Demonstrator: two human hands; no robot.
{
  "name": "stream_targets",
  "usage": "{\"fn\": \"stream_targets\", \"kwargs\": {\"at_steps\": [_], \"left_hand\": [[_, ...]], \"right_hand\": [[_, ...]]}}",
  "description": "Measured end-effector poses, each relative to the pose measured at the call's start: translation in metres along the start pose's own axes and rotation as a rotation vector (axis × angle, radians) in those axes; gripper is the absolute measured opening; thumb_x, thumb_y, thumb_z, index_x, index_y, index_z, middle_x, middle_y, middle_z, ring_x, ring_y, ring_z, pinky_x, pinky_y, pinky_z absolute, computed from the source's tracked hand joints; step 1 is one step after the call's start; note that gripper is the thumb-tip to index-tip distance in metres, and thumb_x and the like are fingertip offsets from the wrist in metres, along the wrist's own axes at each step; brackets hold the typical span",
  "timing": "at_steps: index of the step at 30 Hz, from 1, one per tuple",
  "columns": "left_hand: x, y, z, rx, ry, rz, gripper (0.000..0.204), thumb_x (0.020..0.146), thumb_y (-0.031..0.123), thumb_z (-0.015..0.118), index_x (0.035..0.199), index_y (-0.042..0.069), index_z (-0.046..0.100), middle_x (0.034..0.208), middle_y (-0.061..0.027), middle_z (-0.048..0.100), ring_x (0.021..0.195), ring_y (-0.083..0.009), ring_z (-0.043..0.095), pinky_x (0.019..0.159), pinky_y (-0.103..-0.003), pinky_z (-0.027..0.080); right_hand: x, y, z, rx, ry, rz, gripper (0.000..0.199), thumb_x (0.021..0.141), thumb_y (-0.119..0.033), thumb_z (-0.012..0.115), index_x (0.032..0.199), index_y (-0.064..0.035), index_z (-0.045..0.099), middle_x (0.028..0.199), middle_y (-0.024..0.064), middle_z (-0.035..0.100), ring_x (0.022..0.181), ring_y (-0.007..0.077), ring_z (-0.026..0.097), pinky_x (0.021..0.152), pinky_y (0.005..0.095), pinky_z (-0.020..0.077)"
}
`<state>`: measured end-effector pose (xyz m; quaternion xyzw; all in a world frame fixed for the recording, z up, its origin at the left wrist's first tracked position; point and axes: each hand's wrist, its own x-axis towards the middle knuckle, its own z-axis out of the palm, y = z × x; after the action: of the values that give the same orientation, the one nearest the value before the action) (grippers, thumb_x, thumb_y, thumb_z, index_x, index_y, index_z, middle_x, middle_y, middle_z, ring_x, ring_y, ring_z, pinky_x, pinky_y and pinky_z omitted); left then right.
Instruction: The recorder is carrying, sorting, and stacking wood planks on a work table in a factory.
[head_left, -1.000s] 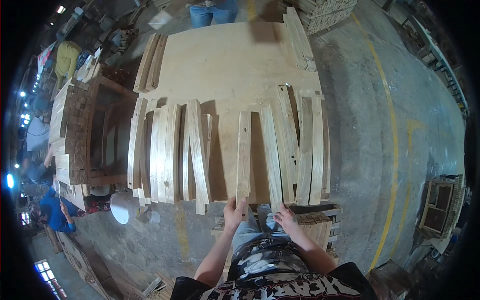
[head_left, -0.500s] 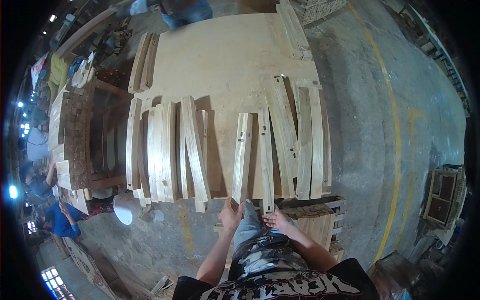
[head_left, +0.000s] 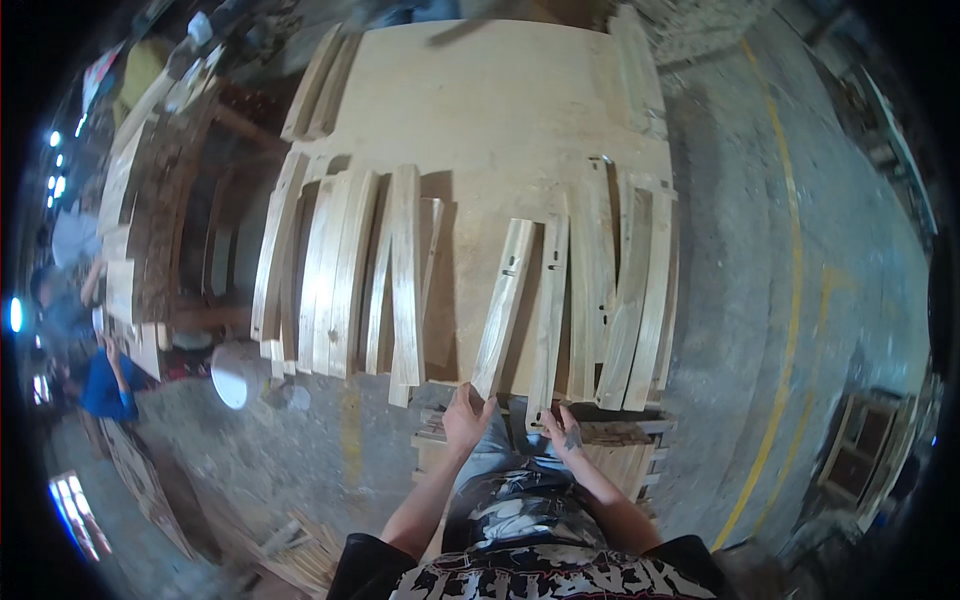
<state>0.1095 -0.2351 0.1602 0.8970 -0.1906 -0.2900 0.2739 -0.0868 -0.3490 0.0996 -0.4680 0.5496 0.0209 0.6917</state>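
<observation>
My left hand is closed round the near end of a pale wooden bar, which has dark slots toward its far end. In my right hand is the near end of a second slotted wooden bar, the fingers gripping beside a dark hole. Both bars stretch away from me over a broad plywood tabletop, their near ends jutting past its front edge. The left bar leans to the right at its far end. Just right of my right-hand bar lie several more wooden bars, some slotted.
Several bars lie side by side on the tabletop's left, one lying askew. More bars rest at the far left and far right corners. Stacked wood stands below the front edge. A white bucket and co-workers are leftward.
The whole view has turned slightly, shifting the table in the picture. Both hands keep their bars, and the left bar now leans more to the right.
</observation>
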Motion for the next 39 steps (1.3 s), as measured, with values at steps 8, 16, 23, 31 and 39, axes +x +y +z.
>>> {"fn": "stream_targets", "kwargs": {"at_steps": [8, 16, 23, 31, 39], "left_hand": [[-0.001, -0.013, -0.002, -0.028, 0.081, 0.052, 0.049, 0.088, 0.040, 0.066, 0.112, 0.000, 0.054, 0.096, -0.0219, 0.063, 0.089, -0.0421, 0.062, 0.076, -0.049, 0.049], [-0.004, -0.016, 0.001, -0.047, 0.093, 0.070, 0.057, 0.089, 0.044, 0.064, 0.123, -0.001, 0.054, 0.104, -0.0240, 0.064, 0.096, -0.0400, 0.064, 0.081, -0.046, 0.051], [-0.008, -0.040, 0.020, -0.715, -0.421, -0.336, 0.063, 0.094, 0.055, 0.056, 0.115, -0.004, 0.061, 0.103, -0.0145, 0.067, 0.095, -0.0218, 0.065, 0.082, -0.037, 0.052], [-0.007, -0.109, 0.054, -0.828, -0.492, -0.501, 0.075, 0.102, 0.059, 0.023, 0.116, -0.005, 0.060, 0.101, -0.0136, 0.069, 0.093, -0.0233, 0.068, 0.083, -0.037, 0.054], [-0.011, -0.031, 0.019, -0.724, -0.445, -0.339, 0.044, 0.097, 0.036, 0.059, 0.114, -0.005, 0.059, 0.102, -0.0121, 0.068, 0.095, -0.0194, 0.065, 0.085, -0.033, 0.052]], "right_hand": [[0.004, -0.017, -0.015, -0.049, -0.181, 0.083, 0.044, 0.098, -0.034, 0.059, 0.130, -0.0038, 0.052, 0.118, 0.0054, 0.059, 0.103, 0.0145, 0.060, 0.077, 0.0311, 0.0583], [0.002, -0.023, -0.018, -0.083, -0.204, 0.045, 0.039, 0.099, -0.032, 0.057, 0.125, -0.0035, 0.055, 0.112, 0.0058, 0.061, 0.100, 0.0155, 0.061, 0.078, 0.0327, 0.0579], [-0.003, -0.026, -0.013, -0.163, -0.069, -0.015, 0.037, 0.097, -0.036, 0.060, 0.113, -0.0027, 0.059, 0.095, 0.0056, 0.067, 0.085, 0.0129, 0.064, 0.076, 0.0301, 0.0570], [-0.004, 0.022, 0.010, 0.439, -0.438, 0.231, 0.062, 0.097, -0.048, 0.053, 0.143, -0.0092, 0.041, 0.135, 0.0101, 0.053, 0.121, 0.0237, 0.054, 0.099, 0.0455, 0.0489], [-0.032, -0.034, 0.023, 0.109, -0.210, 0.036, 0.055, 0.096, -0.048, 0.057, 0.125, -0.0025, 0.050, 0.121, 0.0143, 0.059, 0.112, 0.0225, 0.059, 0.095, 0.0419, 0.0504]]}}
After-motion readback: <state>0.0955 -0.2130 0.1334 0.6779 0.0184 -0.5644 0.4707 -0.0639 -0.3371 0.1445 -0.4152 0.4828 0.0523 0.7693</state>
